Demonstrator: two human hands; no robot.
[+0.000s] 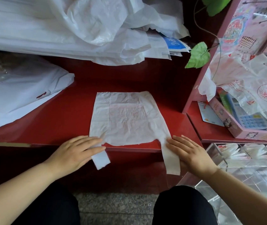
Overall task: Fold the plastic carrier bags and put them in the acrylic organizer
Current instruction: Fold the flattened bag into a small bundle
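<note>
Both hands (76,151) flat on bag (126,117)

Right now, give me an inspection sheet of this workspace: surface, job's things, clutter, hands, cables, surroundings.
Surface: red table, bag spread flat at its near edge.
Job's things: carrier bag unfolded, handles hanging over the edge; acrylic organizer lower right, seemingly holding folded bags.
Clutter: pile of white bags at back; white packets at left.
Hands: left hand flat on the left handle; right hand flat against the right handle.
Cables: nothing seen.
Surroundings: pink shelf at right, calculator, green leaf.
</note>
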